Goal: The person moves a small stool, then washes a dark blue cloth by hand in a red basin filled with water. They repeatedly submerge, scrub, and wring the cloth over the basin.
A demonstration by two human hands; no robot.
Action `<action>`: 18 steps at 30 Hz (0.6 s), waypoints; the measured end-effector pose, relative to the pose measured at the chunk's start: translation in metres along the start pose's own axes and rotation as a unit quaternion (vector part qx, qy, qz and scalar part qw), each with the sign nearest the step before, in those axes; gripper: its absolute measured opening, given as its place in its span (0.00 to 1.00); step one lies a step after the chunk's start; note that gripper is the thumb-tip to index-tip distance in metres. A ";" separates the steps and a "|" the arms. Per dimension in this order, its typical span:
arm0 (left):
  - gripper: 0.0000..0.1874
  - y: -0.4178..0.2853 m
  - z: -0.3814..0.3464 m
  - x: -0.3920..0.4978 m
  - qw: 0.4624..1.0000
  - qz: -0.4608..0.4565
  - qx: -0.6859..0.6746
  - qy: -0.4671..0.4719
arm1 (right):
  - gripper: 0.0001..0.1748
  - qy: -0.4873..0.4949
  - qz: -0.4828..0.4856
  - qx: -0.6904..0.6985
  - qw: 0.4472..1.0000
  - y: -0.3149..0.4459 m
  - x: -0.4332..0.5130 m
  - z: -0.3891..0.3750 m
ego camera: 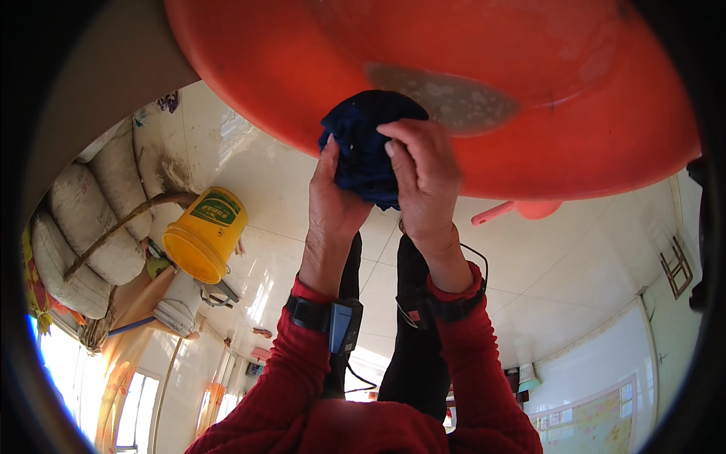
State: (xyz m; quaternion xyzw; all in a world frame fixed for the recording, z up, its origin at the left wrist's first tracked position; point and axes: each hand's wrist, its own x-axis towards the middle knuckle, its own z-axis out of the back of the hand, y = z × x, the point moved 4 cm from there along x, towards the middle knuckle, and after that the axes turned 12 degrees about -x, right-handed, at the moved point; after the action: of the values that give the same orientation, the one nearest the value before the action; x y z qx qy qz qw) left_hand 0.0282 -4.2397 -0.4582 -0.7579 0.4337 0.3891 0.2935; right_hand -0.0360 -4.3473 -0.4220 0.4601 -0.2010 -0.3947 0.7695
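Note:
A bunched dark blue cloth [368, 147] is held between my two hands, above the near rim of a large red plastic basin [544, 153]. My left hand [337, 198] grips it from the left and below, its thumb on the front. On the right, my right hand [428, 170] has its thumb and index finger against the cloth's edge; its other fingers are partly hidden. Greyish water with pale suds [448, 99] lies in the basin, just beyond the cloth.
A yellow plastic bucket [207, 232] stands at left on the tiled floor, near stuffed woven sacks [93, 221] and a white bucket [178, 303]. A pink dipper [524, 210] shows under the basin's near rim. A small wooden stool [675, 269] is at far right.

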 end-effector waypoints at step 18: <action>0.24 -0.006 -0.009 -0.002 0.997 0.013 0.075 0.018 | 0.09 0.063 0.036 -0.010 0.997 -0.004 0.013 -0.003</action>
State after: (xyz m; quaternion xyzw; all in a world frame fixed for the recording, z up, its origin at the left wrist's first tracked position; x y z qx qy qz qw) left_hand 0.0361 -4.2435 -0.4508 -0.7347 0.4768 0.3455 0.3369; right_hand -0.0278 -4.3566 -0.4275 0.4691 -0.1644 -0.3387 0.7989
